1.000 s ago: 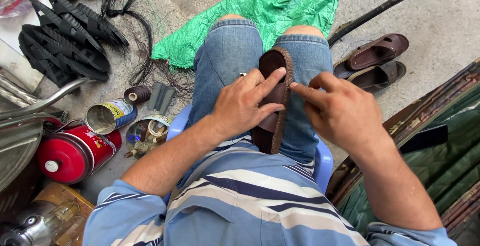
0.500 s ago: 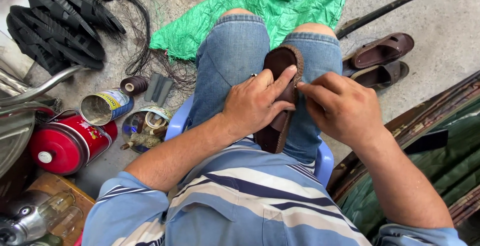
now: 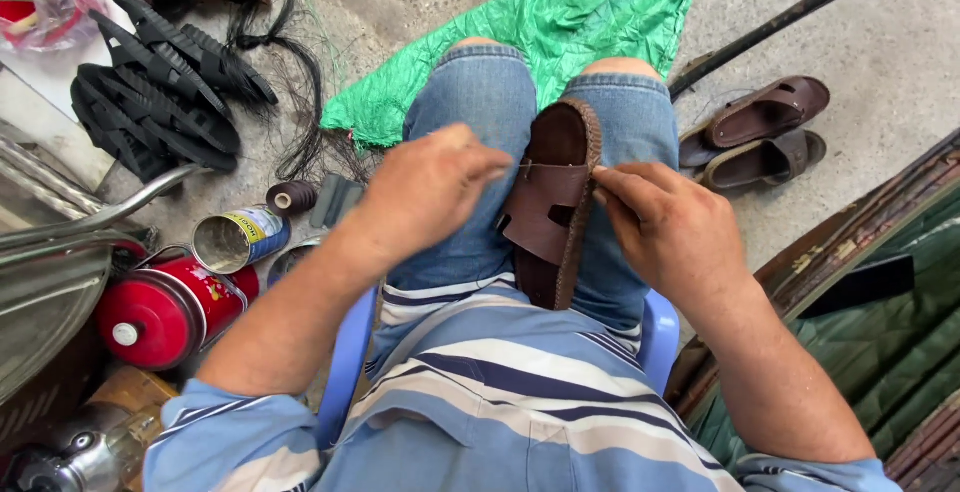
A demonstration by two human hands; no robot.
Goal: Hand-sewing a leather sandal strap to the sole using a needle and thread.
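Pulled back from the sandal (image 3: 552, 202), the left hand (image 3: 425, 192) now draws a taut thread, fingers pinched. Right hand (image 3: 672, 232) grips the rim of the sandal on the lap; it looks light and flexible, best held by its stiff sole edge.

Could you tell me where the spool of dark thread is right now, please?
In the head view, the thread spool lies on the ground left of the person's knees, just above the open tin can.

**Browns, blues and one bright green**

At frame centre, a dark brown sandal (image 3: 552, 202) lies on faded blue denim shorts (image 3: 480, 142). The shirt (image 3: 500, 402) below is blue-and-white striped. A green sheet (image 3: 560, 27) spreads at top; a red canister (image 3: 165, 312) sits lower left; black straps (image 3: 150, 92) lie upper left.
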